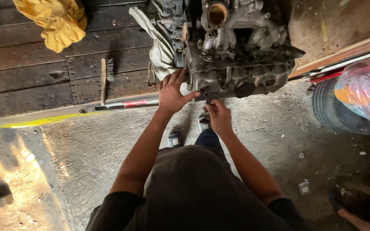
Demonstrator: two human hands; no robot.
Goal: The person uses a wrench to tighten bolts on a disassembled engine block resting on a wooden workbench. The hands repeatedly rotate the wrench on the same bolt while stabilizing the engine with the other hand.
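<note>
A grimy metal engine block (240,55) sits on the edge of a dark wooden truck bed (31,72). My left hand (173,92) rests against the engine's near left corner, fingers spread on the metal and thumb stretched toward its lower front. My right hand (219,116) is just below the engine's front face, fingers pinched on a small dark part (210,101) at the engine's bottom edge. What exactly the part is stays too small to tell.
A wire brush (105,79) lies on the boards left of the engine. A yellow cloth (56,21) is bunched at the back left, a grey rag (161,47) hangs beside the engine. A tyre (335,111) with a plastic bag (365,90) stands at right. Another person's foot (356,218) shows at bottom right.
</note>
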